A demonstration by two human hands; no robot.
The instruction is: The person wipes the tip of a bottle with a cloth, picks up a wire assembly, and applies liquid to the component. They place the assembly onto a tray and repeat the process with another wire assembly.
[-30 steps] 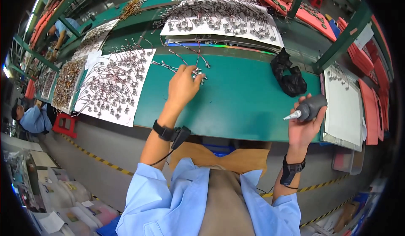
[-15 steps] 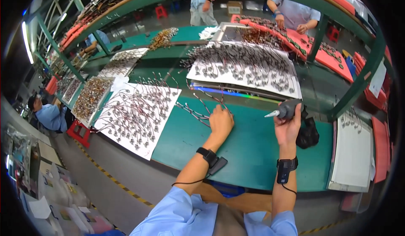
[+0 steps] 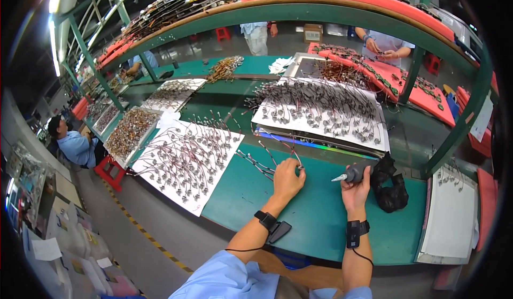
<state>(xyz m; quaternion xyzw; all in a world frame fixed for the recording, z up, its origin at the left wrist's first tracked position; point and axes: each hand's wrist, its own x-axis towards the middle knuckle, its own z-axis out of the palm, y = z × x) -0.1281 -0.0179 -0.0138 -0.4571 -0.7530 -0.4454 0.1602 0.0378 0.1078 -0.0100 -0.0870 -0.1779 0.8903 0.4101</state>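
My left hand (image 3: 288, 181) is closed over the green table, gripping several thin wired leads (image 3: 256, 164) that fan out to the left and up. At its fingertips shows a small round wired part (image 3: 300, 167), too small to make out clearly. In my right hand (image 3: 356, 193) lies a dark grey squeeze bottle (image 3: 356, 174), tilted, its pale pointed nozzle facing left toward the left hand. The nozzle tip is apart from the wired part. A white sheet (image 3: 193, 206) covered with similar wired parts lies left of my left hand.
Behind the hands, a raised white board (image 3: 320, 130) carries many wired parts. A crumpled black bag (image 3: 391, 192) sits right of the bottle, and white sheets (image 3: 448, 224) lie farther right. Green shelf posts (image 3: 454, 125) frame the table (image 3: 315, 229). Other people work beyond.
The view has shifted, so the scene sits lower and farther right. Both hands have drawn nearer to me, and the bottle has moved left toward my left hand. Both grips persist.
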